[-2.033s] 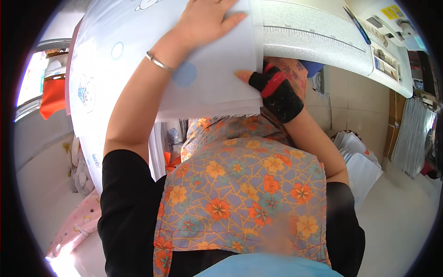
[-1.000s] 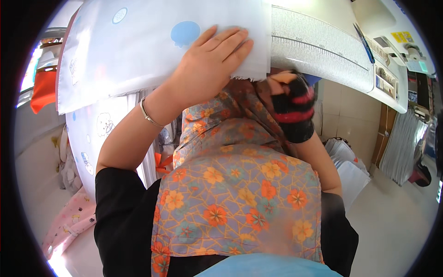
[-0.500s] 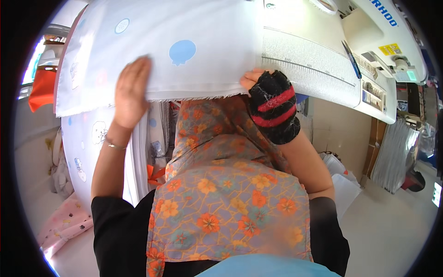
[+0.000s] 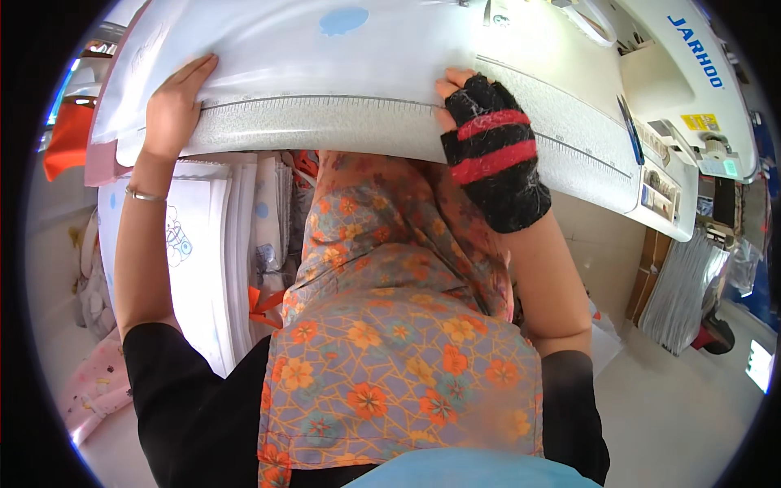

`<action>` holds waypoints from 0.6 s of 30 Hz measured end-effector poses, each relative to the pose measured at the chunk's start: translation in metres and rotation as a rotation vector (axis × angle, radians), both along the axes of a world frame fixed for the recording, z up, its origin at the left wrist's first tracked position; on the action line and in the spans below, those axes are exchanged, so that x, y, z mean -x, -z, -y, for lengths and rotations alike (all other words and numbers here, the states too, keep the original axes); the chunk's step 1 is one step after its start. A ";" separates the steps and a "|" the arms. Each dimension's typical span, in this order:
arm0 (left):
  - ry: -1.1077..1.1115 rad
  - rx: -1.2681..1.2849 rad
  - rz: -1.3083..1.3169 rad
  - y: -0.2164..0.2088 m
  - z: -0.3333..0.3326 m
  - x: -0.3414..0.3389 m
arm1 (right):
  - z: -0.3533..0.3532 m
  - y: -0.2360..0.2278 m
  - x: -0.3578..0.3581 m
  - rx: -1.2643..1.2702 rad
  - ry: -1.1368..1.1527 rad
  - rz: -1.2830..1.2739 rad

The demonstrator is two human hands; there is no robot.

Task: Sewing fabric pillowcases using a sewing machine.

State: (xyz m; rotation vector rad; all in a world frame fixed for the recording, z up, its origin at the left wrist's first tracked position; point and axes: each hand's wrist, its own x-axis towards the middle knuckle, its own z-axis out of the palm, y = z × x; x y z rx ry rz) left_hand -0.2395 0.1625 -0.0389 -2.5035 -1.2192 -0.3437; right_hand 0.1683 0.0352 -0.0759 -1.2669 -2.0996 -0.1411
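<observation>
A pale fabric sheet [image 4: 285,61] with a blue printed shape lies across the white sewing table [image 4: 325,126]. My bare left hand [image 4: 175,110] rests on its left part, fingers stretched out and open. A black fingerless glove with red stripes covers my right hand [image 4: 488,138]. Its bare fingertips are apart and touch the fabric's near right corner. Between my hands, the fabric's near edge runs along the ruler marks on the table. Some of the fabric's underside and fold is hidden.
A white sewing machine [image 4: 700,65] stands at the right, with blue-handled tweezers [image 4: 630,130] beside its base. Stacked printed fabric [image 4: 203,252] hangs below the table at the left. An orange cloth [image 4: 69,138] hangs at the far left. A patterned apron [image 4: 407,366] covers my lap.
The fabric's near edge has moved away from me, uncovering the ruler and the table's front. My left hand has moved left and farther away; my right hand has shifted slightly away and right.
</observation>
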 end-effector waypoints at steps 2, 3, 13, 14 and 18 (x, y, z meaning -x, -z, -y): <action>-0.011 -0.009 -0.030 0.001 -0.013 0.001 | -0.008 -0.006 0.001 0.021 0.004 0.019; -0.016 -0.007 -0.030 0.002 -0.020 0.001 | -0.013 -0.009 0.002 0.040 0.013 0.038; -0.025 -0.071 -0.104 0.010 -0.089 0.003 | -0.065 -0.006 -0.013 0.039 0.049 0.194; -0.066 -0.065 -0.134 0.011 -0.091 0.004 | -0.067 -0.005 -0.011 0.037 0.061 0.193; -0.122 -0.070 -0.194 0.010 -0.076 -0.014 | -0.069 -0.001 -0.014 0.021 0.082 0.210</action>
